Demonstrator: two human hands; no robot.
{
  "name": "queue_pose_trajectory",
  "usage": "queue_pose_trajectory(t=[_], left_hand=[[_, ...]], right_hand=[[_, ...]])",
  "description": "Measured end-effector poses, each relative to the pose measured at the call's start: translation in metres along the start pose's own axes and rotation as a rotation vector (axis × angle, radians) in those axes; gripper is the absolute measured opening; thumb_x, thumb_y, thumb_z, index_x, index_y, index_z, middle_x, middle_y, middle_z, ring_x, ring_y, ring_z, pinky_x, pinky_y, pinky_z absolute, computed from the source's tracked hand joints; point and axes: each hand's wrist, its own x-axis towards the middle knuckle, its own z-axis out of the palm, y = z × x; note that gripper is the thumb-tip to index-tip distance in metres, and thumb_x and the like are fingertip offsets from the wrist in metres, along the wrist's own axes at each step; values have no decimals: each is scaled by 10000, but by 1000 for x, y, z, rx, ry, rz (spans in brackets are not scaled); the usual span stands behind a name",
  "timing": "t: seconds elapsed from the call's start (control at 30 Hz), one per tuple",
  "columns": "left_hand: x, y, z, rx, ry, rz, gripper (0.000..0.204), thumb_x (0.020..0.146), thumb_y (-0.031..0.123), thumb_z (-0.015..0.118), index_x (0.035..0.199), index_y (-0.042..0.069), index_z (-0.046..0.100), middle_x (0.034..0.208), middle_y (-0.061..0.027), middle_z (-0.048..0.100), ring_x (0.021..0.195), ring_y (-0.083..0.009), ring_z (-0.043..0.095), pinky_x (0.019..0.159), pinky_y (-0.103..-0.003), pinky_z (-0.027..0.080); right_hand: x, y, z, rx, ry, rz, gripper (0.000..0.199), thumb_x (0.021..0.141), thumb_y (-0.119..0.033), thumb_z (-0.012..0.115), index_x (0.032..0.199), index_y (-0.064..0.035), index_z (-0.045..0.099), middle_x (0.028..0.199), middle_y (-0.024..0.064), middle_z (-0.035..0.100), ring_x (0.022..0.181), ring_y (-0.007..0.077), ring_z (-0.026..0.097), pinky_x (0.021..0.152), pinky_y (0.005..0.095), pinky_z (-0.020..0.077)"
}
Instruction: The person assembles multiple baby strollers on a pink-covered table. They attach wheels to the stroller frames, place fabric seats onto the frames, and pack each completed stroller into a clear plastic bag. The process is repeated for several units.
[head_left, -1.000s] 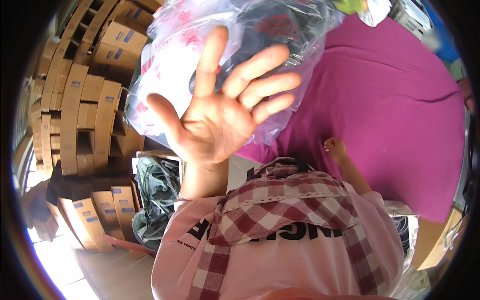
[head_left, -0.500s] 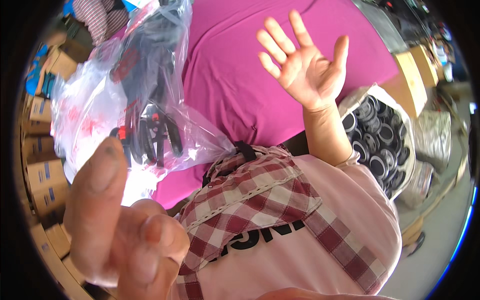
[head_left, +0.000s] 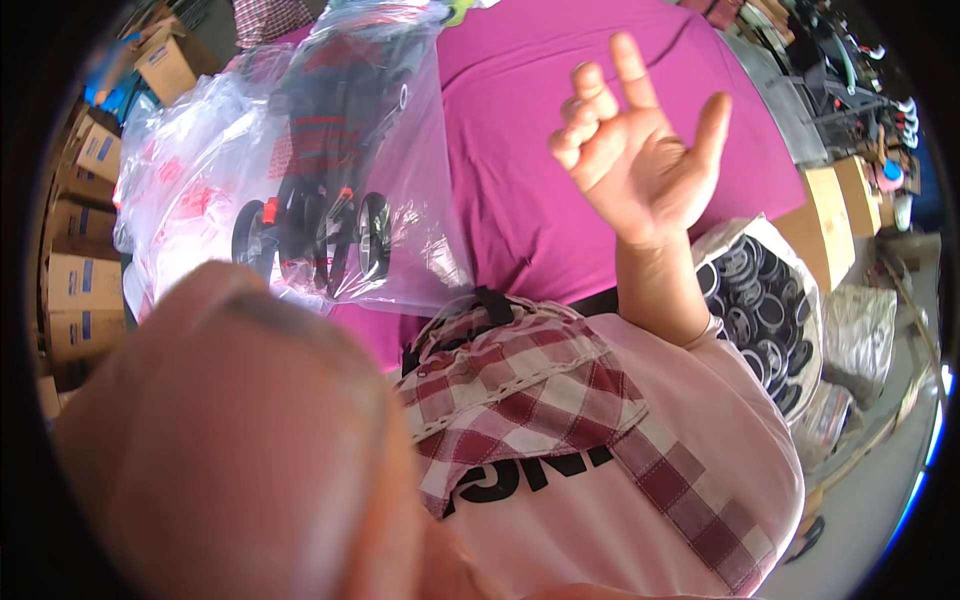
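Right hand (head_left: 640,160) raised, fingers half-curled, empty, above magenta cloth (head_left: 520,150); left hand (head_left: 240,450) blurred, grip unclear.

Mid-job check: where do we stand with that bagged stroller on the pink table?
Done: the black stroller lies inside its clear bag on the pink table. In hand: nothing visible; the right hand is raised, open and empty, the left hand is a blur against the lens. Left: the bag's mouth is out of sight, so sealing can't be judged; a sack of black wheels sits untouched at the right.
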Motion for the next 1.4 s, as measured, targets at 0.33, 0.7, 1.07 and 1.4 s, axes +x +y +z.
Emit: queue_pose_trajectory(t=[0.33, 0.7, 1.07, 1.4], left_hand=[[21, 36, 48, -49, -88, -209, 318, 973, 136, 556, 1244, 5, 454, 998, -188, 612, 713, -226, 621, 607, -294, 539], [38, -1, 67, -61, -35, -112, 251, 950, 118, 583, 1172, 16, 523, 933, -139, 632, 667, -217, 618, 607, -297, 525], [-168, 61, 76, 64, 11, -1205, 210, 905, -47, 610, 1111, -5, 617, 952, -150, 694, 831, -249, 642, 734, -337, 514], [-378, 237, 16, 532, -107, -2051, 705, 892, 160, 704, 1475, -27, 354, 1403, -286, 457, 1276, -429, 459, 1092, -488, 368]], right_hand=[[-27, -10, -41, 170, 406, 63, 894, 911, -817, 291, 1403, -101, 498, 1313, 207, 592, 1211, 347, 559, 1004, 433, 432], [-74, -44, -42, 49, 531, -62, 833, 948, -760, 317, 1354, -64, 530, 1192, 182, 630, 1119, 319, 590, 967, 414, 452], [-133, 2, -87, -354, 869, 198, 563, 986, -526, 509, 1331, -83, 554, 1159, 114, 647, 1112, 258, 591, 987, 421, 435], [-213, 188, -184, -899, 671, 1226, 859, 829, -475, 777, 1411, 56, 436, 1127, 133, 645, 954, 182, 613, 819, 297, 499]])
